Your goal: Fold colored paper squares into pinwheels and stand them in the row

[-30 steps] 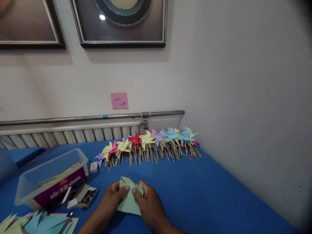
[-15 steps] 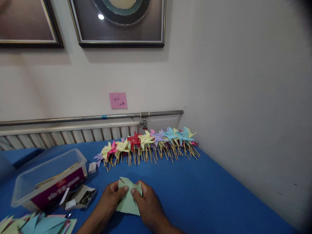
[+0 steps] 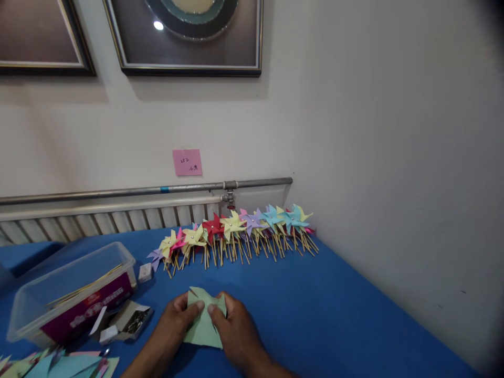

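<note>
- Pale-green slit paper square (image 3: 203, 326): above the worktop (image 3: 315, 315), well in from far edge; left hand (image 3: 177, 317) and right hand (image 3: 238, 325) both pinch it, thumbs on top (probably steadying loose flaps).
- Paper pinwheels (image 3: 233, 223): overlapping along far edge, sticks pointing inward, likely saving room.
- Plastic tub (image 3: 94, 310), open cardboard box (image 3: 123, 314): left side, seemingly within reach.

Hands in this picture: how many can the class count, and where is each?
2. The left hand pinches the left side of the green paper; the right hand pinches its right side. No others show.
</note>
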Tool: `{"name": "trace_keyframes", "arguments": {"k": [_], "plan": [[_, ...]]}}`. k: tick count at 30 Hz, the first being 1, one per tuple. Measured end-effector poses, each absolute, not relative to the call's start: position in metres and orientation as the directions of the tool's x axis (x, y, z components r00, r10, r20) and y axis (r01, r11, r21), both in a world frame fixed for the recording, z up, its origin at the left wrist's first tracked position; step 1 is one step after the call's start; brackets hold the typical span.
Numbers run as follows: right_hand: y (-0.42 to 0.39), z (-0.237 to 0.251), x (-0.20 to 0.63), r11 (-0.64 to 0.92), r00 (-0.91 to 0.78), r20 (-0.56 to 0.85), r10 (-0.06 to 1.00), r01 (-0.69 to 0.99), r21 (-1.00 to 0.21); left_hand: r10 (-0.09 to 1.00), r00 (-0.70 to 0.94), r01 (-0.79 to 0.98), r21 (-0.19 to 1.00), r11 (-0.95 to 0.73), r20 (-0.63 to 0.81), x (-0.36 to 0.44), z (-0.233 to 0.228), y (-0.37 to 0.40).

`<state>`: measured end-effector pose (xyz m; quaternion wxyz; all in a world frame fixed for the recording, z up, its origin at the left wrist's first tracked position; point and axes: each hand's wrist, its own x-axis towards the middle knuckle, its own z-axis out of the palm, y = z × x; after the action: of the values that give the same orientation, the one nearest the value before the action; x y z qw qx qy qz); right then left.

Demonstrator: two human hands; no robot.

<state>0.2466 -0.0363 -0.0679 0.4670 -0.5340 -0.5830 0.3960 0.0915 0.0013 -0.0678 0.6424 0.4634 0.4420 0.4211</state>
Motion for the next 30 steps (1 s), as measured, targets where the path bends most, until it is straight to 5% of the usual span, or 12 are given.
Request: {"name": "trace_keyframes", "arguments": {"k": [30], "plan": [[-0.039, -0.064, 0.244, 0.126, 0.016, 0.134, 0.991, 0.241, -0.962, 0.940, 0.241, -0.057, 0.964, 0.261, -0.240, 0.091, -0.057, -0.005]]}}
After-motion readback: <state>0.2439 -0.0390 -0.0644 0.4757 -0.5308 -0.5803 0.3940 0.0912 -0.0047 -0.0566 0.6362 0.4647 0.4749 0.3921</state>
